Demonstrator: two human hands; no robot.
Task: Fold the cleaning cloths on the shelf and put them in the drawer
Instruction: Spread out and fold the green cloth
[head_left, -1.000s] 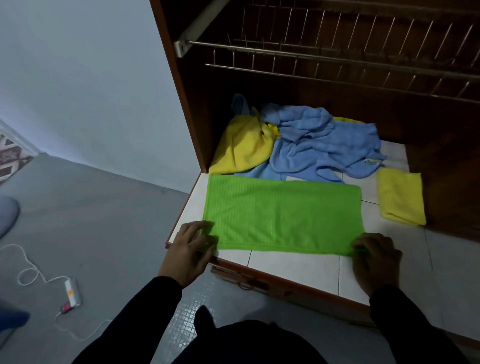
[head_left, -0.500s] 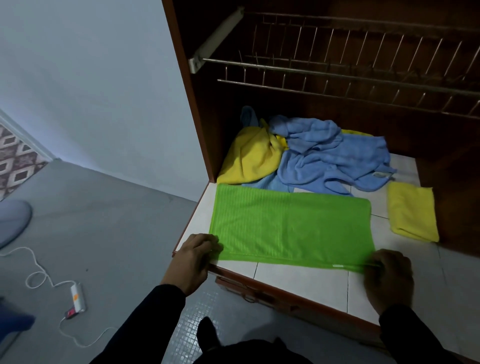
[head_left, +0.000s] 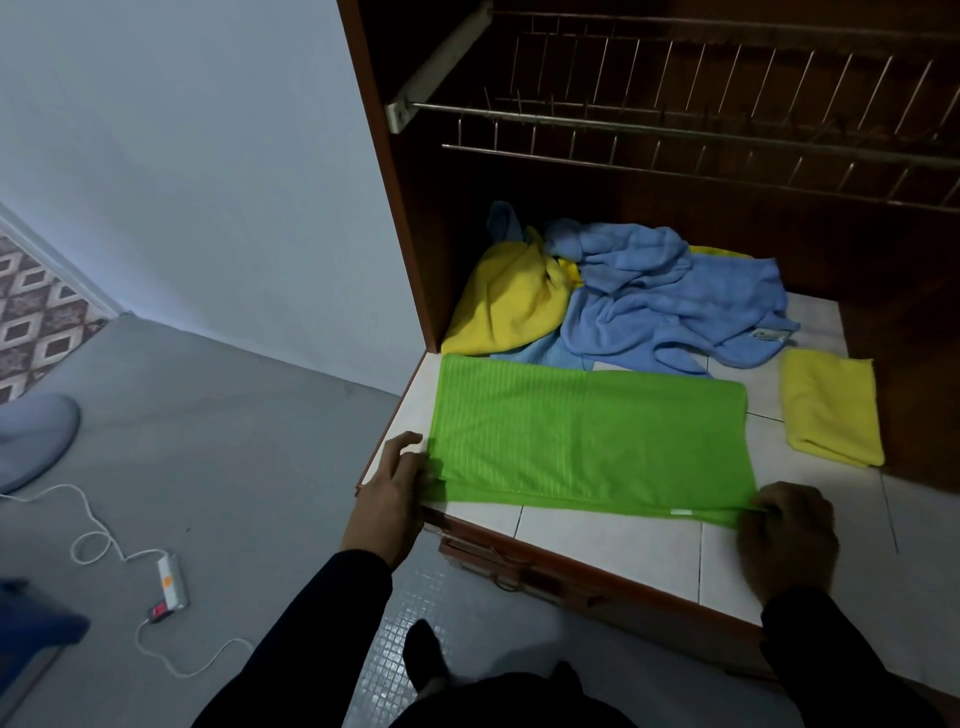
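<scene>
Green cloth (head_left: 587, 441) lies flat on the tiled shelf (head_left: 608, 535), a wide band already doubled over, stretched from left to right along the near edge. Its two near corners are the held points: the left hand (head_left: 387, 499) pinches the near-left corner between thumb and curled fingers, and the right hand (head_left: 787, 535) has its fingers curled onto the near-right corner, beside a small pale tag on the hem. Held this way, at opposite ends of one edge, the cloth is pulled taut and square, which I judge is meant to line up the layers before the next fold is made. The cloth's body reaches away from the fingers toward the far side; only its near hem sits in the grips.

Beyond it, at the far left of the shelf, a crumpled yellow cloth (head_left: 511, 306) and a rumpled blue cloth (head_left: 675, 306) lie heaped together, touching, not yet folded. A folded yellow cloth (head_left: 831, 405) rests to the right, apart from the green one, probably set aside as finished. Just below the shelf's near lip is the drawer front (head_left: 519, 561), not visibly pulled out. A wire rack (head_left: 675, 119) hangs above. On the floor to the left lies a power strip (head_left: 169, 582) with its white cord.
</scene>
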